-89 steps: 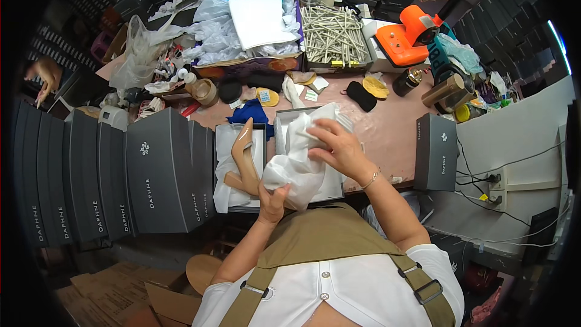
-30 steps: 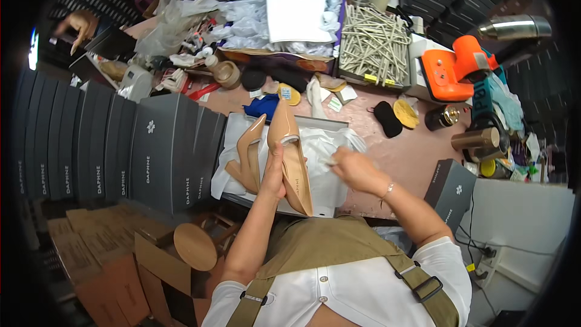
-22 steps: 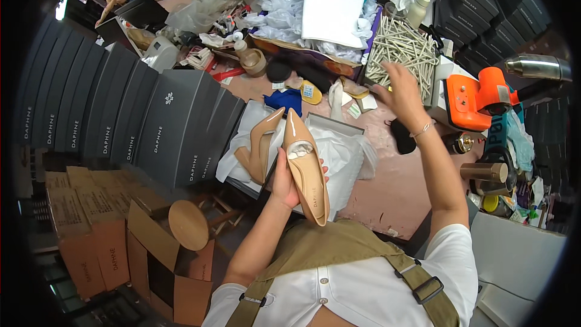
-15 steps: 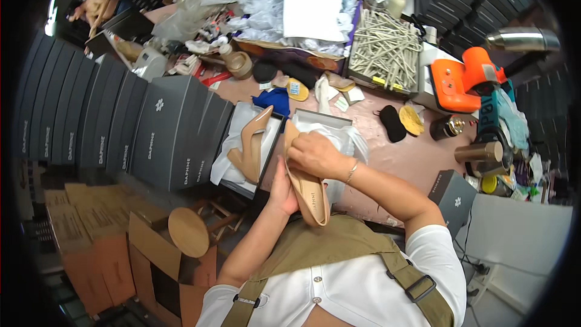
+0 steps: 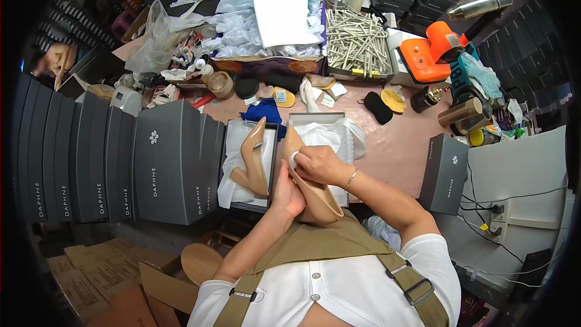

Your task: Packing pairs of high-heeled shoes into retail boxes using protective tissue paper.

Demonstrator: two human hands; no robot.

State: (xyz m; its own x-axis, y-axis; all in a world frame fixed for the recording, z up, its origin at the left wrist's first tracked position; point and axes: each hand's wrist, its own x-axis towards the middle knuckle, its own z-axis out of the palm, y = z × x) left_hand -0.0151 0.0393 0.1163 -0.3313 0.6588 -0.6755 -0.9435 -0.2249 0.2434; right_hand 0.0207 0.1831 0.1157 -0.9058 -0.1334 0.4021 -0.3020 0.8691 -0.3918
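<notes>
A glossy beige high-heeled pump (image 5: pixel 321 204) is in my left hand (image 5: pixel 287 196), which wraps its side and underside, toe pointing away from me. My right hand (image 5: pixel 324 165) is closed at the shoe's opening, its fingertips on a small white piece (image 5: pixel 294 158) whose kind I cannot make out. Just left, the matching pump (image 5: pixel 254 154) lies on its side on white tissue paper (image 5: pixel 232 140) in an open dark shoebox. Behind my right hand, white tissue (image 5: pixel 354 136) fills another open grey box section (image 5: pixel 318 117).
Dark grey shoeboxes (image 5: pixel 166 175) stand in a row at left; another shoebox (image 5: pixel 445 175) is at right. Farther back are a tray of pale paper sticks (image 5: pixel 357 39), an orange device (image 5: pixel 423 57), a blue cloth (image 5: pixel 263 114) and yellow and black pads (image 5: pixel 392 102).
My view has shifted, and the pump is slightly tilted compared with before. A white piece now shows at my right fingertips, at the shoe's opening.
</notes>
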